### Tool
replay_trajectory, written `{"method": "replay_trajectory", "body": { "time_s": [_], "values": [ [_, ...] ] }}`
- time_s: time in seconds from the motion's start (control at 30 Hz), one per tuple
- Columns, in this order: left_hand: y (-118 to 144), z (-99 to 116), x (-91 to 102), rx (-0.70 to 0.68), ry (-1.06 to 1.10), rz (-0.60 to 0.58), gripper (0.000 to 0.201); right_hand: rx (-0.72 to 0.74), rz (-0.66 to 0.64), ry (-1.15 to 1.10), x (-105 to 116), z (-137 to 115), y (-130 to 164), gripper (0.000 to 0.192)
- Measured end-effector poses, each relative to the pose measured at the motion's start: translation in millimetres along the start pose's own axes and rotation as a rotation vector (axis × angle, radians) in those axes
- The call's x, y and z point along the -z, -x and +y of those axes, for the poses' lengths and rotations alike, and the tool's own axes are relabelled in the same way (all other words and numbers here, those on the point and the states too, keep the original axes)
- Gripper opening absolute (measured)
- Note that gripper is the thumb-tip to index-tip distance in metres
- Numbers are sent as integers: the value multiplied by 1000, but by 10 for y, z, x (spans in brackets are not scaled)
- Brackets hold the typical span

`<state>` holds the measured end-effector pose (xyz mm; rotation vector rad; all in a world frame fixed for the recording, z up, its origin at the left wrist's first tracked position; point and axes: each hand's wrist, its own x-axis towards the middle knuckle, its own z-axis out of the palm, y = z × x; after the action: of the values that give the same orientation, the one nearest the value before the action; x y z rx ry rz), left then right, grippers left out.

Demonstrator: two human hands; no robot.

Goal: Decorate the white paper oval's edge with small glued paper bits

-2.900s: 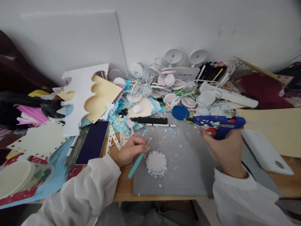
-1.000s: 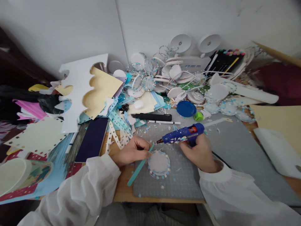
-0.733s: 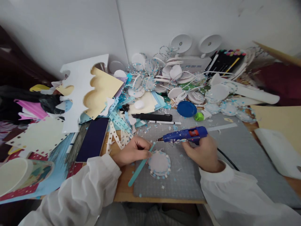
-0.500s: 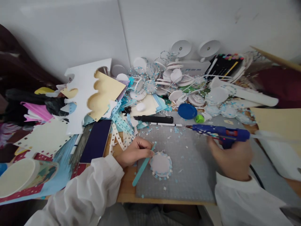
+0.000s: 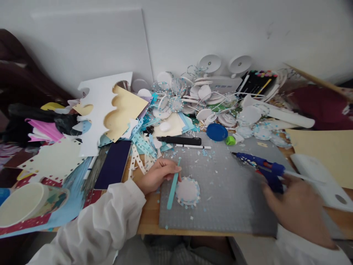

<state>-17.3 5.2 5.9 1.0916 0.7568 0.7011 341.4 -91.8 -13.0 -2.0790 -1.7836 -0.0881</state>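
The left hand (image 5: 157, 176) pinches a light-blue stick (image 5: 173, 183) between thumb and fingertips, holding it just beside the left rim of a white paper disc (image 5: 188, 191) trimmed with blue dots, which lies flat on the grey cutting mat (image 5: 220, 206) near the front edge of the desk (image 5: 149, 217). The right hand (image 5: 299, 209), blurred, sits toward the mat's right edge with loosely spread fingers at the handle of a blue glue gun (image 5: 260, 167), whose nozzle points left across the mat; whether it actually grips the gun, I cannot tell. A black pen (image 5: 179, 140) and a blue lid (image 5: 217, 131) lie at the mat's far edge.
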Motion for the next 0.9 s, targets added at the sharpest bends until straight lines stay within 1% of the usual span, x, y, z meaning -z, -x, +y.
{"method": "replay_trajectory", "body": {
  "time_s": [0.03,0.07,0.1,0.17,0.23,0.3,0.37,0.43,0.5,0.57,0.63,0.7,0.9],
  "values": [
    [-3,0,-5,6,23,9,40,-10,9,113,82,-34,70,43],
    [-6,2,-11,13,48,21,42,17,-2,164,166,-94,139,47],
    [-8,4,-18,19,73,33,43,58,-18,161,248,-181,197,47],
    [-12,10,-31,31,106,51,44,142,-12,55,384,-433,258,40],
    [-14,11,-36,29,118,60,42,264,-37,-80,456,-761,224,28],
    [-17,2,-31,13,124,60,41,413,-14,-132,457,-1108,110,24],
    [-20,-12,-20,-11,130,59,42,558,8,-156,403,-1422,-40,25],
    [-24,-24,-10,-29,158,57,43,677,13,-165,314,-1674,-183,25],
    [-30,-29,-4,-43,209,52,44,776,17,-165,211,-1857,-293,26],
    [-35,-32,-3,-59,253,49,45,868,31,-165,114,-1972,-369,21],
    [-40,-35,-2,-72,278,56,46,950,78,-164,38,-2034,-419,16],
    [-41,-42,0,-76,294,63,46,1011,135,-166,-11,-2061,-453,17],
    [-12,-49,-20,-65,243,53,45,1080,243,-210,-101,-2047,-501,15]
  ]
}}
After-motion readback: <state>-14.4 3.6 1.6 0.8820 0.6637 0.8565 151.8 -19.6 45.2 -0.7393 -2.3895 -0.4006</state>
